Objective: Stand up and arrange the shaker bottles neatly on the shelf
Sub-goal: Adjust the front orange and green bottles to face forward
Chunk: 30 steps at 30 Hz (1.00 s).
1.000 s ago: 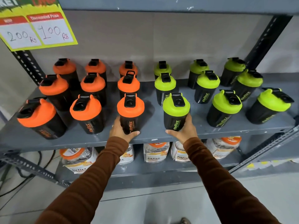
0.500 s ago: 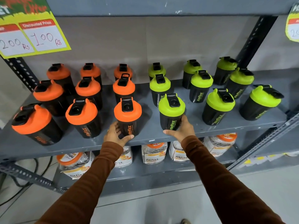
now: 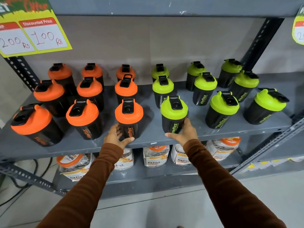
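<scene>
Alignment is the step in hand, by my reading: every shaker already stands upright on the grey shelf (image 3: 194, 134), orange lids left, green right. Your left hand (image 3: 116, 135) cups the base of the near orange-lidded shaker (image 3: 129, 119); your right hand (image 3: 184, 133) wraps the near green-lidded shaker (image 3: 173, 118). Both bottles sit near the front edge. Next, you would nudge each into line with its column, keeping the bases flat so neither tips. Your fingers behind the bottles are hidden, so grip firmness is unclear. The price card (image 3: 32, 32) and a second card at the right edge are cut off.
</scene>
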### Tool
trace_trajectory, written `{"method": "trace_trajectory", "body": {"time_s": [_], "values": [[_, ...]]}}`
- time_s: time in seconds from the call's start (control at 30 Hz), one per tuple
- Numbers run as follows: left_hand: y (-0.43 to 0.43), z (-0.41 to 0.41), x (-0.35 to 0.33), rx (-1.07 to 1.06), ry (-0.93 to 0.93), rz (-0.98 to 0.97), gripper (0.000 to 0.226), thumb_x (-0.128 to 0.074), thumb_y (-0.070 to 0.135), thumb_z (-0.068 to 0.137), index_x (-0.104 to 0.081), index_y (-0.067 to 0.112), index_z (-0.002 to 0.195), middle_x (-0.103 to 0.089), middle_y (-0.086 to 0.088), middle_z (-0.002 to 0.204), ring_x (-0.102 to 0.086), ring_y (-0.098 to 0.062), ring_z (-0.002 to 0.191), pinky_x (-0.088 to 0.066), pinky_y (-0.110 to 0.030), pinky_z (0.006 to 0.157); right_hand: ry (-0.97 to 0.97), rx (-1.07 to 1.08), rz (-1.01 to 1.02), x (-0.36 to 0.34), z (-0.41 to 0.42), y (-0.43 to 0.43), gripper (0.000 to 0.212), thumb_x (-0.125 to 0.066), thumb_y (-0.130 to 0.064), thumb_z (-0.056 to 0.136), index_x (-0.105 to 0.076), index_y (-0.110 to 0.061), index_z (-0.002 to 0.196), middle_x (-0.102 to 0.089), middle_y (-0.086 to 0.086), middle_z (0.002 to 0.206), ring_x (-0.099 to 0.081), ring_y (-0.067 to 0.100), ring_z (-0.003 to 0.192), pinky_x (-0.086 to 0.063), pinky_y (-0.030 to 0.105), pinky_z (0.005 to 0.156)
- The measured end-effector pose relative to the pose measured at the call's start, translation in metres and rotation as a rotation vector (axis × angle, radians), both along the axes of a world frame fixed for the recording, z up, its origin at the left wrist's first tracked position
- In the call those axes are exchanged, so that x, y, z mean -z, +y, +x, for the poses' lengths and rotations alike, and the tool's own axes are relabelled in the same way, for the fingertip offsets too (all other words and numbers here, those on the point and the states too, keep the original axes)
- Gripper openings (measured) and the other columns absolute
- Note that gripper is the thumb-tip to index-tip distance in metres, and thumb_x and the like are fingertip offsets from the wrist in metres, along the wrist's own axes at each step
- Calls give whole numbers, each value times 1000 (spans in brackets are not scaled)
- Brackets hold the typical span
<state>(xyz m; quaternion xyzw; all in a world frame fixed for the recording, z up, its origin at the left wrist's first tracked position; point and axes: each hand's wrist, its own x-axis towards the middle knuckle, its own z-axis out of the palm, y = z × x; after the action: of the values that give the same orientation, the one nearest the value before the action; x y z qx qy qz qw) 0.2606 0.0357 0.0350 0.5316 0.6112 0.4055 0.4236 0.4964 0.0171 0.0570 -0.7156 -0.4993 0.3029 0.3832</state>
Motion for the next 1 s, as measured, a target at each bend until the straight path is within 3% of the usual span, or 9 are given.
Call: {"method": "trace_trajectory", "body": {"time_s": [0.17, 0.37, 0.6, 0.77, 0.9, 1.0], "values": [[2, 0, 1, 15, -32, -33, 81, -72, -9, 67, -30, -1, 135, -40, -20, 140, -42, -31, 126, -35, -37, 104, 28, 6, 30, 4, 1, 1, 76, -88, -13, 58, -46, -9, 120, -61, 13, 124, -56, 25, 109, -40, 24, 92], [3, 0, 1, 16, -65, -37, 82, -71, -12, 66, -27, -2, 136, -36, -22, 142, -38, -32, 129, -33, -37, 106, -26, -25, 42, 12, 5, 7, 81, -88, -19, 57, -43, -7, 123, -58, 15, 126, -55, 30, 116, -44, 37, 103], [3, 0, 1, 6, -81, -36, 94, -75, -13, 59, -25, 2, 138, -34, -20, 144, -36, -30, 130, -32, -37, 106, -8, -63, 75, 18, 6, 8, 94, -89, -17, 54, -36, -10, 131, -52, 12, 133, -50, 29, 121, -42, 43, 106], [0, 3, 3, -22, -67, 17, 96, -76, -12, 59, -24, 2, 138, -34, -19, 144, -36, -29, 131, -31, -37, 107, 95, -1, 176, 21, 5, 0, 116, -89, -21, 55, -14, -10, 143, -23, 13, 151, -24, 26, 139, -25, 41, 117], [-12, 3, 13, -109, -40, 125, 97, -80, -5, 57, -28, 7, 138, -37, -15, 143, -39, -25, 128, -34, -35, 106, -140, 112, 457, 23, -17, -28, 95, -84, -39, 58, -34, -5, 131, -39, 23, 134, -32, 30, 124, -22, 28, 104], [-25, 4, 20, -211, -55, 193, 94, -80, -3, 58, -30, 6, 137, -37, -13, 142, -41, -17, 122, -34, -29, 101, -260, -4, 699, 25, -45, -39, 74, -69, -50, 65, -40, -10, 119, -40, 10, 121, -38, 24, 107, -31, 32, 96]]}}
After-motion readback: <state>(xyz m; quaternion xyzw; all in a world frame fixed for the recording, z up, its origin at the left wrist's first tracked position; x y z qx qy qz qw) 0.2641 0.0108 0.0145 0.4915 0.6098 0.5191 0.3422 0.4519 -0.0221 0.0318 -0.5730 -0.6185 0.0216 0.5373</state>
